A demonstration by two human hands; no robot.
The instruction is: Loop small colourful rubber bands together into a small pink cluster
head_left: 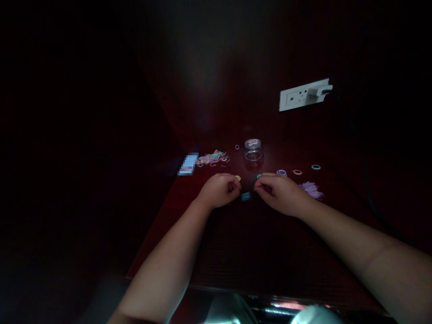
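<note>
My left hand [221,190] is closed in a pinch above the dark red table, with a small yellow piece [238,178] at its fingers. My right hand [281,192] is also closed, its thumb and fingertips together. By its fingertips shows a small green piece [259,177]. I cannot tell whether either hand grips these pieces or they lie behind the fingers. Between the hands sits a little heap of teal bands [245,196]. Beside my right wrist is a pile of lilac bands [312,190]. Purple rings [281,173] lie just behind my right hand.
A clear lidded jar [253,152] stands near the wall. To its left are a mixed pile of coloured bands [212,158] and a blurred pale-blue rectangle [188,164]. An orange ring [297,172] and a teal ring [316,167] lie right. Above is a socket [293,97] with a plug.
</note>
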